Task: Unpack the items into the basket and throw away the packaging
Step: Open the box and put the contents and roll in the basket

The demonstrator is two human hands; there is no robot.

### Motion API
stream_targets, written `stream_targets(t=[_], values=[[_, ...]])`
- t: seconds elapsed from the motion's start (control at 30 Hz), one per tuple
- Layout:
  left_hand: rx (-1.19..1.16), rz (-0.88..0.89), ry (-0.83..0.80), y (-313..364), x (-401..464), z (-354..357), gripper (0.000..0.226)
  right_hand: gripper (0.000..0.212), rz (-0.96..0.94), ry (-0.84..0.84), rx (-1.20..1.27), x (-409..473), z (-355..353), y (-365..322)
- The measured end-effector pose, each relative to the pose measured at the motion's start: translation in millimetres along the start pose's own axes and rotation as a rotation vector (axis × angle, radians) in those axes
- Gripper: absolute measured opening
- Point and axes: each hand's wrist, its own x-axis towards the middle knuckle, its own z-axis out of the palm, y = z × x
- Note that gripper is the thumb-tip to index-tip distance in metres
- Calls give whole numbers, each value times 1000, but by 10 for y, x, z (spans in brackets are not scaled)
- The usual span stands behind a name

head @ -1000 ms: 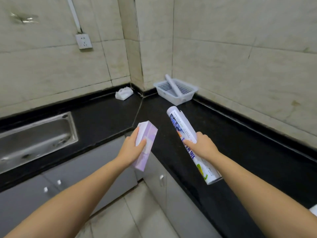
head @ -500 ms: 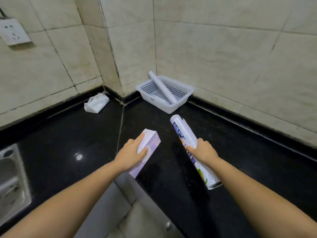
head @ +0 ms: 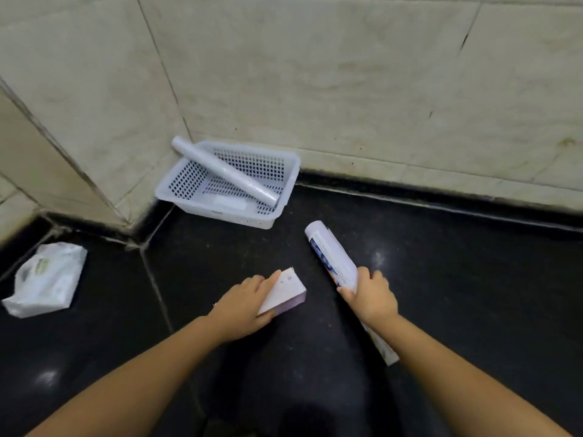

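My left hand (head: 244,305) grips a pale purple and white box (head: 285,293) low over the black counter (head: 457,294). My right hand (head: 370,296) is closed around a long white printed roll in its wrapper (head: 331,255), which points up and left toward the basket. The white perforated basket (head: 285,181) sits in the corner against the tiled wall. An unwrapped clear-white roll (head: 220,170) lies slanted across the basket, one end sticking over its far left rim.
A white soft plastic pack (head: 47,279) lies on the counter at the left, near the wall. Beige tiled walls close off the back and left. A seam in the counter (head: 154,279) runs from the wall corner toward me.
The view has moved in close over the counter corner; sink and cabinets have left the frame. Both hands carried the box and the wrapped roll forward and lower, nearer the basket.
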Motion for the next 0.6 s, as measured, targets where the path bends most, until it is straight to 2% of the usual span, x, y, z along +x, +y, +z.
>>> stream_targets(t=[0.1, 0.23, 0.37, 0.43, 0.53, 0.6], values=[[41, 52, 33, -82, 36, 81, 80, 57, 48, 34, -32, -45, 91, -15], [5, -3, 28, 40, 151, 97, 89, 59, 77, 8, -22, -52, 92, -34], [-106, -71, -27, 245, 345, -38, 76, 71, 53, 17, -66, -87, -58, -43], [-197, -58, -5, 300, 363, -151, 70, 73, 9, 53, -97, -115, -217, -96], [-300, 34, 117, 374, 331, -400, 66, 57, -133, 122, 83, -175, -505, -263], [-302, 100, 226, 458, 306, -596, 61, 42, -226, 84, 292, -241, -698, -416]])
